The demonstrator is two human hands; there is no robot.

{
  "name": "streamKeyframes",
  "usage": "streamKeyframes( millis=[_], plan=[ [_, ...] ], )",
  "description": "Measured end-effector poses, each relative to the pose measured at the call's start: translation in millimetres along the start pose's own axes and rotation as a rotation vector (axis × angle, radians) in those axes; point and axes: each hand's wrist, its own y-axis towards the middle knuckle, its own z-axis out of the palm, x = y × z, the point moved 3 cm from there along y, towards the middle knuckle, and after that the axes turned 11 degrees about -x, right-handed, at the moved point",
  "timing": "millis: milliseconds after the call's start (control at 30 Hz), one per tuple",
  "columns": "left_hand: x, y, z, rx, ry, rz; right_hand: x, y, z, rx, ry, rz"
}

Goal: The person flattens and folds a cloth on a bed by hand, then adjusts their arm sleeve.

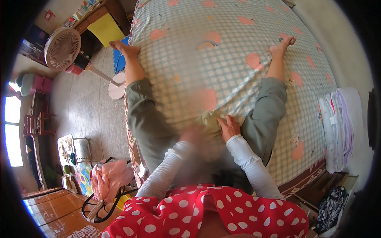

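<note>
A small pale green cloth [210, 120] lies bunched on the checked bedsheet [234, 85], between my outstretched legs. My right hand [230, 127] is at its right edge, with fingers bent and closed on the fabric. On the near left side of the cloth is my left hand [192, 134]. A hazy smear blurs that hand, so its fingers and anything in them cannot be made out. White sleeves cover both forearms.
A standing fan [63, 48] is on the floor left of the bed. Folded bedding [339, 127] is stacked at the bed's right edge. Pink cloth [111, 178] hangs over a dark-framed chair at the lower left, near a wooden table [59, 212].
</note>
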Motion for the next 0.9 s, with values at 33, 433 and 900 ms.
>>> streamKeyframes(
  millis=[33, 433, 900],
  plan=[
    [1, 9, 0, 0.033, -0.11, -0.021, -6, 4, 10, 0.093, 0.108, 0.074],
    [-5, 262, -69, -0.438, -0.134, 0.242, -63, 274, -48, -0.38, 0.121, -0.128],
    [86, 418, 68, -0.199, 0.264, -0.149, -170, 416, 85, -0.13, -0.287, 0.249]
  ],
)
